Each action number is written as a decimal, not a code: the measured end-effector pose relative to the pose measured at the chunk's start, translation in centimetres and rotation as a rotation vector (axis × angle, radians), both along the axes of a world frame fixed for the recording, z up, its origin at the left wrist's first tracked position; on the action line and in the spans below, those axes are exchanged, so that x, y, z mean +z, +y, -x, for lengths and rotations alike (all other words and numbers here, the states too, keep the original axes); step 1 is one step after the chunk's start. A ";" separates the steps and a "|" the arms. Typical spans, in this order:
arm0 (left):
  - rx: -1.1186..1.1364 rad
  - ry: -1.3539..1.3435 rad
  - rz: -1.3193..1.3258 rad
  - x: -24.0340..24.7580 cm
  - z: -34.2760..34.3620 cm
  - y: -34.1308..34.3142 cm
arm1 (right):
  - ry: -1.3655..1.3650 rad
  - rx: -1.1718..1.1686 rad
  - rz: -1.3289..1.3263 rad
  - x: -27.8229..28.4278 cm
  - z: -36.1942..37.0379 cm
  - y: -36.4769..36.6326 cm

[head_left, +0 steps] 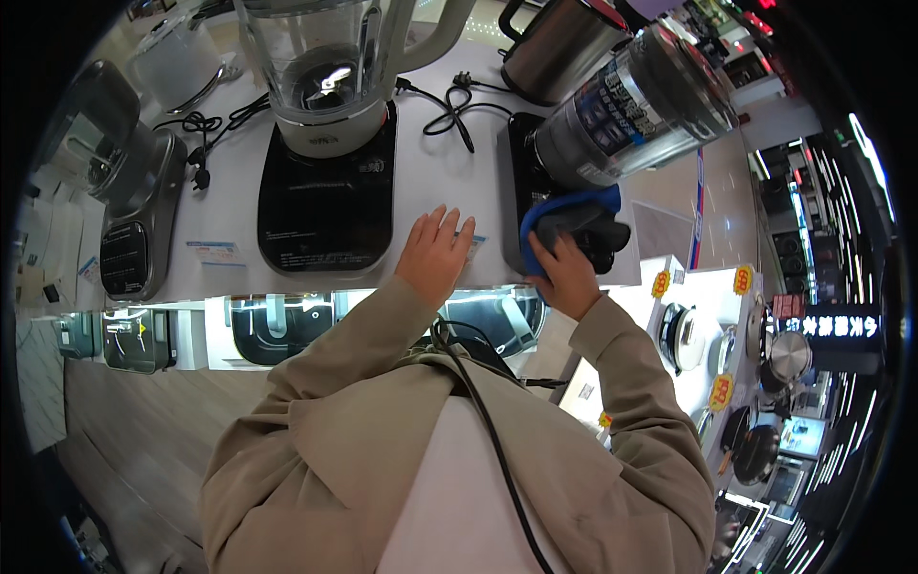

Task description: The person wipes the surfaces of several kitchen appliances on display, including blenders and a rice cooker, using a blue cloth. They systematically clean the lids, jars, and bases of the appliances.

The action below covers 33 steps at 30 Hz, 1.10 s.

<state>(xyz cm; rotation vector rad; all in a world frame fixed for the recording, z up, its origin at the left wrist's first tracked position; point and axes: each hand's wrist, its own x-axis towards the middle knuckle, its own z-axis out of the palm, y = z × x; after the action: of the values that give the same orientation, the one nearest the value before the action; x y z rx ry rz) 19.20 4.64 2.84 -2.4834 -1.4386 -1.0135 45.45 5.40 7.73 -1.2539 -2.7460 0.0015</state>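
My left hand [435, 253] lies flat on the white counter top [442, 170] near its front edge, fingers stretched out and holding nothing. Beside its fingertips a small price card [477, 245] is partly covered. At the right, my right hand [571, 279] presses a blue and dark grey cloth [576, 204] against the front of a black blender base [524, 153]. Above the cloth, a clear blender jug [626, 115] with a printed wrap stands on that base. The palm side of my right hand and the surface under the cloth are hidden.
Between the hands and the left side stands another blender with a black base [325, 210]. Further left is a grey blender [143, 220]. A steel kettle [564, 48] and loose power cords [457, 105] lie behind. Shelf appliances [277, 325] sit below the counter edge.
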 end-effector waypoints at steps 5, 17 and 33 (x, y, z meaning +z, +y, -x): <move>0.068 0.084 0.109 -1.8 -1.0 1.6 | 0.040 0.060 0.089 0.6 3.0 3.4; 0.116 -0.004 0.096 -1.9 -1.1 0.9 | -0.365 -0.424 0.032 -3.9 13.2 18.4; 0.083 -0.097 0.056 -1.4 -1.3 0.0 | -1.010 -0.495 0.350 -5.0 10.0 34.9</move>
<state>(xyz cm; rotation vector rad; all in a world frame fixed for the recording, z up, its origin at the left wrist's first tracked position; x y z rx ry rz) 20.55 4.59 1.41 -2.4206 -1.6048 -1.1068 35.49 40.27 2.73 -2.5869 -3.1353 -0.2812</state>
